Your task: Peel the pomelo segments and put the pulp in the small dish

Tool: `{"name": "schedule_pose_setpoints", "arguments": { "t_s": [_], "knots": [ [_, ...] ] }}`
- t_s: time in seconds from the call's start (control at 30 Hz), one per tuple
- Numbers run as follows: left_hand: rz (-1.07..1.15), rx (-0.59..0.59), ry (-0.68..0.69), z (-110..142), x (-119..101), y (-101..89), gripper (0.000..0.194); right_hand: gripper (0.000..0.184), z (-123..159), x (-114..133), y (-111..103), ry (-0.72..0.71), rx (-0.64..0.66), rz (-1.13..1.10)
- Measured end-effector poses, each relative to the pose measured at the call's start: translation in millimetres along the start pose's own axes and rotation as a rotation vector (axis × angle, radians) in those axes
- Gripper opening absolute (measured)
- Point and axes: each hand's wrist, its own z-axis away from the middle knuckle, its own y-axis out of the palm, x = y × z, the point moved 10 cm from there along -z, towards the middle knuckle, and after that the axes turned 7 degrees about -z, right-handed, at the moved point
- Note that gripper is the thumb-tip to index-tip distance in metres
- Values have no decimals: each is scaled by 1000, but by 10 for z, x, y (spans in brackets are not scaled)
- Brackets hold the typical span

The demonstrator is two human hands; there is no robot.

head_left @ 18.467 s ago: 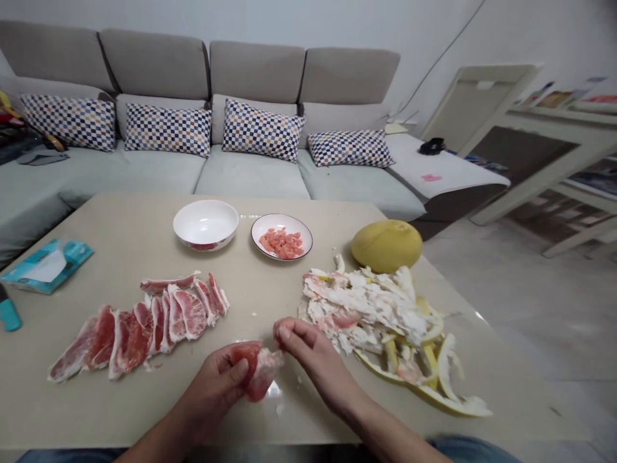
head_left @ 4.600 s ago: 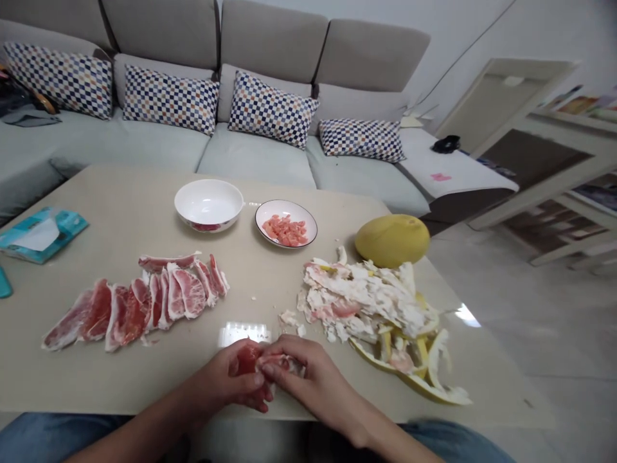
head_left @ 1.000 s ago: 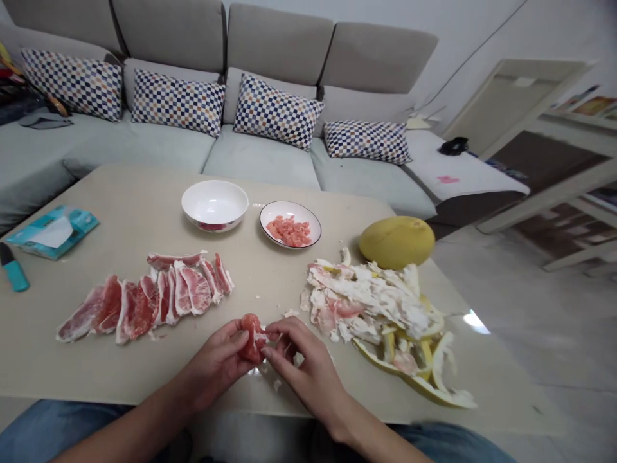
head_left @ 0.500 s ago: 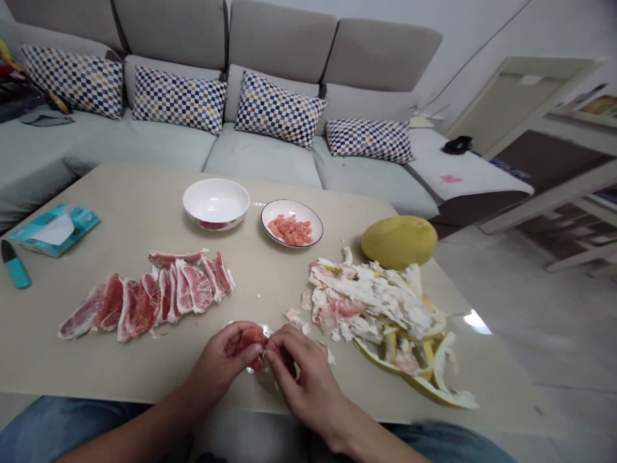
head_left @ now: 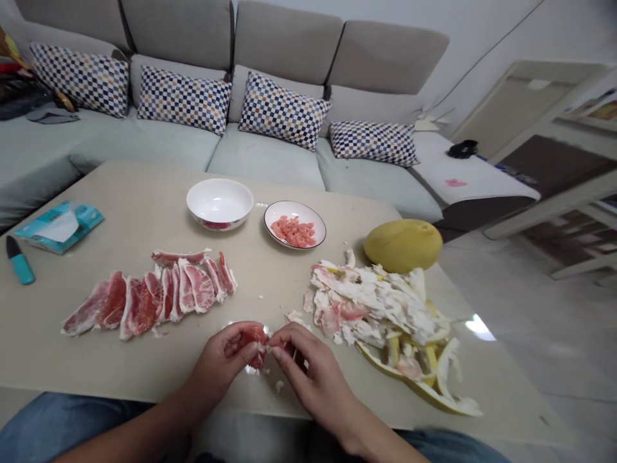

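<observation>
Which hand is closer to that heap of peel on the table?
Right. The right hand is just left of the heap of peel, toward the person; the left hand is farther left, holding a piece of fruit.

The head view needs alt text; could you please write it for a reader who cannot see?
A left hand holds a red fruit piece over a table while the right hand pinches its edge. Fruit segments lie left, peel and a whole yellow fruit right, a bowl and plate beyond.

Both hands (head_left: 216,357) pinch a red segment (head_left: 255,335); peelings (head_left: 378,302) lie near
</observation>
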Motion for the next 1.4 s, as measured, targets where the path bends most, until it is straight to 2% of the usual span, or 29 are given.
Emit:
{"name": "schedule_pose_setpoints", "arguments": {
  "t_s": [0.07,0.2,0.27,0.33,0.5,0.63,0.77,0.9,1.03,1.17,1.23,1.33,1.4],
  "knots": [
    [0,2,-11,-8,6,-4,31,10,-20,-55,-2,52,17,-21],
    [3,-17,-36,-13,55,-21,33,22,-24,-167,9,104,-5,26],
    [3,-19,-43,-13,81,-17,33,17,-24,-187,24,95,-17,66],
    [8,4,-53,-12,108,14,33,9,-21,-161,35,54,-26,94],
    [-3,2,-49,-5,152,21,38,13,42,-24,110,-96,-16,211],
    [-77,-31,-7,-1,148,-12,31,15,136,103,202,-250,-47,376],
    [-89,-23,4,12,123,5,29,16,183,177,180,-291,-98,299],
    [-33,58,-42,36,64,98,24,15,206,223,104,-276,-121,203],
    [45,150,-82,44,-10,182,27,16,224,312,73,-331,-113,260],
    [85,170,-82,29,-18,182,27,15,142,255,45,-259,-81,216],
    [191,206,-127,35,42,219,23,14,105,209,41,-228,-66,207],
    [406,300,-202,64,102,326,15,14,108,239,65,-310,-44,322],
    [441,342,-214,76,102,365,17,17,140,299,98,-411,-27,433]
  ]
}}
